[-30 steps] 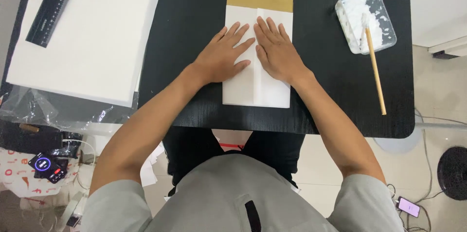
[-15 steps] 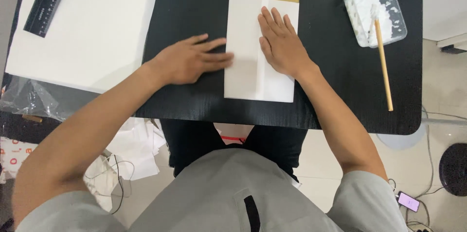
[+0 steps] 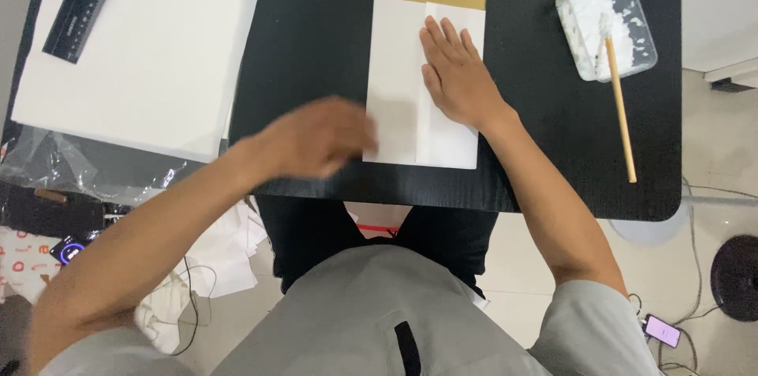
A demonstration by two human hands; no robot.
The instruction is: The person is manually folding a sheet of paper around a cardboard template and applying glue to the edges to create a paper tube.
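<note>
Pulling off the folded white paper sheet (image 3: 422,84), the left hand (image 3: 320,138) now sits blurred at the sheet's lower-left corner, near the table's front edge; a sec ago both palms lay flat on it side by side. Fingers look loosely curled, holding nothing, tho blur hides detail. Right hand (image 3: 458,72) stays spread flat, fingers together, pinning the sheet's right flap w/ the gold-brown band at its far end. Sheet lies mid-table on the black rectangular table (image 3: 316,29). Judgement: pressing now rests on one hand; crease likely set. Clear plastic tray of white paste (image 3: 624,5) w/ wooden stick (image 3: 620,112) sits untouched near the right edge.
</note>
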